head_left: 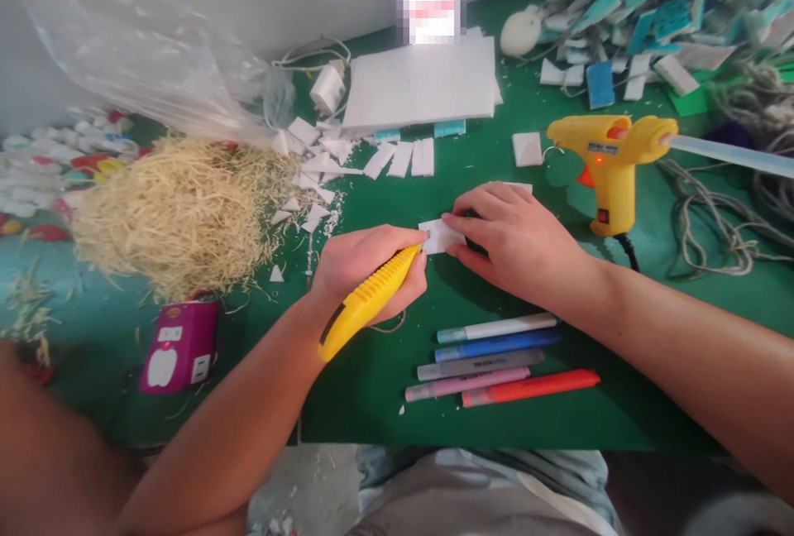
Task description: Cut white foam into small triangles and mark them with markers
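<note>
Left hand (351, 259): closed around the yellow cutter (372, 288), handle angled back toward me, tip end down at the white piece (442, 236). Right hand (518, 238): fingers slightly spread, thumb and fingertips pressing the white piece on the green table (365, 391), not wrapped around it. White piece lies between the two hands; everything below is placed from it. Nearer me and a bit right of it: five pens (487, 367), roughly side by side, white, blue, grey, pink, red, with red closest to me. Right of it and farther out: yellow glue gun (611, 164), small red light lit, translucent glue stick (732, 154) out the back, dark cord running down from the handle. A white square (528, 149) sits just left of the gun's nozzle, beyond my right hand. Far right: tangled grey cord (707, 222), with a heap of blue and white pieces (645, 15) past it. Straight beyond: white boards (425, 81), stacked flat, cut strips (400, 159) in front of them. Left and beyond: white scraps (319, 164), white plug (327, 88) with cable, then the straw pile (174, 217) and clear plastic bag (155, 64). Left and nearer me: purple power adapter (179, 347), red light showing.
</note>
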The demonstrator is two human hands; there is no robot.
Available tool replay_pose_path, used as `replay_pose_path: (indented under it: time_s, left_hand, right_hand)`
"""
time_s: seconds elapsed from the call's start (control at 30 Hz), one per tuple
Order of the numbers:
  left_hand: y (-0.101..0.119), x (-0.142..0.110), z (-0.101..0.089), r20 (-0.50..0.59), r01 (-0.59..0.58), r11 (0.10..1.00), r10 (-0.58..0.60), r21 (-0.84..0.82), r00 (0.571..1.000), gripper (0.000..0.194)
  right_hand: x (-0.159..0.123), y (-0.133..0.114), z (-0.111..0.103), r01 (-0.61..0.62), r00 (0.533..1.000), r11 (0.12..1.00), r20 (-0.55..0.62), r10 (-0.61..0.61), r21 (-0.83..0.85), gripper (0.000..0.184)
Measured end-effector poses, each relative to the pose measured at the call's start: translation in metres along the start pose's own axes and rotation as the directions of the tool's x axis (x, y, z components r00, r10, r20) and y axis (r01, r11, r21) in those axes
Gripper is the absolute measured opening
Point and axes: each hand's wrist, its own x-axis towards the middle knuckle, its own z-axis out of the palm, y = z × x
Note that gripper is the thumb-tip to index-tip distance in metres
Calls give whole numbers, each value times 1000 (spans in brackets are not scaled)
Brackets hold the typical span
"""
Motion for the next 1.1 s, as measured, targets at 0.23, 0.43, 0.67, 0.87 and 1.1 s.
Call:
replay_pose_path:
  time_s: [0.23,0.43,0.67,0.87,1.1]
  left_hand:
    - [0,2,-1,13,-49,999,49,-1,999,11]
    - [0,4,0,37,-42,999,43,-22,998,10]
    - [0,1,-1,22,-22,1000,22,0,1000,11]
    - [0,0,-2,22,-26,1000,26,5,999,11]
    - [0,2,-4,23,-54,999,54,0,998,12]
  right_hand:
    - [0,1,0,42,998,999,-42,-43,-18,25]
    - [0,0,0,-4,1000,1000,16,4,-4,25]
    - [0,1,0,5,1000,1000,-3,-5,-5,26]
    - [0,0,-1,-21,1000,999,15,21,36,25]
    - [0,-1,-2,-22,999,1000,38,22,-3,26]
